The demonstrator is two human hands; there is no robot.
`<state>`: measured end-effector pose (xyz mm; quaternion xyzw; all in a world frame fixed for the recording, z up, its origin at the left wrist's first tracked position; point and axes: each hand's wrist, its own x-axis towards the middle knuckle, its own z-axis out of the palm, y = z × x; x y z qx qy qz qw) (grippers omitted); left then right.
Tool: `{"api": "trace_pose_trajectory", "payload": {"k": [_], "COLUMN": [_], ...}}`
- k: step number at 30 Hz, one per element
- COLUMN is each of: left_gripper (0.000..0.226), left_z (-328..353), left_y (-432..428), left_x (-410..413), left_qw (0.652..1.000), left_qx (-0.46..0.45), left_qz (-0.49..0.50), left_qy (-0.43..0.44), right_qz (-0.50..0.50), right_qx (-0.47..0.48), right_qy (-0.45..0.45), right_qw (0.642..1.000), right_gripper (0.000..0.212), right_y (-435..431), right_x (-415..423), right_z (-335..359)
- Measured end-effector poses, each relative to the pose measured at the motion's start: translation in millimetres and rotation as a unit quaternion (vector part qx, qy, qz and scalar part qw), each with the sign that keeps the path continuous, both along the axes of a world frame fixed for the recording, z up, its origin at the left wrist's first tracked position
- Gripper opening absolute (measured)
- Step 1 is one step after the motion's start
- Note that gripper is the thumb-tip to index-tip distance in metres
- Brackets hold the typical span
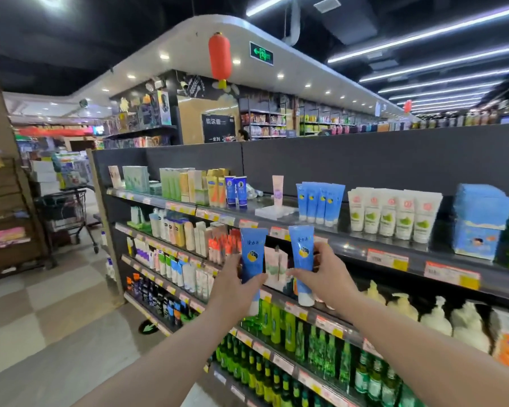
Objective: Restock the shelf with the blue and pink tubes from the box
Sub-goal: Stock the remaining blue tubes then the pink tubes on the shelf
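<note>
My left hand point(238, 284) grips a blue tube point(252, 254), cap down, upright in front of the shelves. My right hand point(325, 273) grips a second blue tube point(301, 254) the same way, a little to the right. Both tubes are raised just below the top shelf point(350, 242). On that shelf stands a row of matching blue tubes point(321, 202), and left of them a single pink tube point(277, 189) stands upright. A bare stretch of shelf lies between the pink tube and the blue row. The box is not in view.
White tubes with green labels point(394, 214) and blue boxes point(479, 218) fill the top shelf to the right. Small dark-blue tubes point(236, 190) stand left of the pink one. Lower shelves hold green bottles point(276, 342). A shopping cart point(68, 212) stands in the aisle at left.
</note>
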<state>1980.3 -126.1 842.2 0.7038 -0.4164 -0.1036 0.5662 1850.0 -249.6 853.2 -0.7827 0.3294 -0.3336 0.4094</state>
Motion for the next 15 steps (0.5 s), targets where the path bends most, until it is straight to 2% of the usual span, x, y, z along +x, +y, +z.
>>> {"api": "trace_pose_trajectory", "payload": {"k": [8,15], "left_gripper": [0.025,0.032], "left_z": [-3,7], "left_y": [-88,-165], "left_x": [76,148], "left_qw": [0.996,0.985], "left_qx": [-0.015,-0.021], "left_qz": [-0.091,-0.169], "left_qy": [-0.016,-0.005], "right_qz": [-0.111,-0.231], "right_qx": [-0.023,-0.036], "right_qy": [-0.007,-0.024], "right_qw": [0.993,0.972], "right_gripper": [0.044,0.043], "right_y": [-72,-119], "right_x": [36,73], "right_z": [1,9]}}
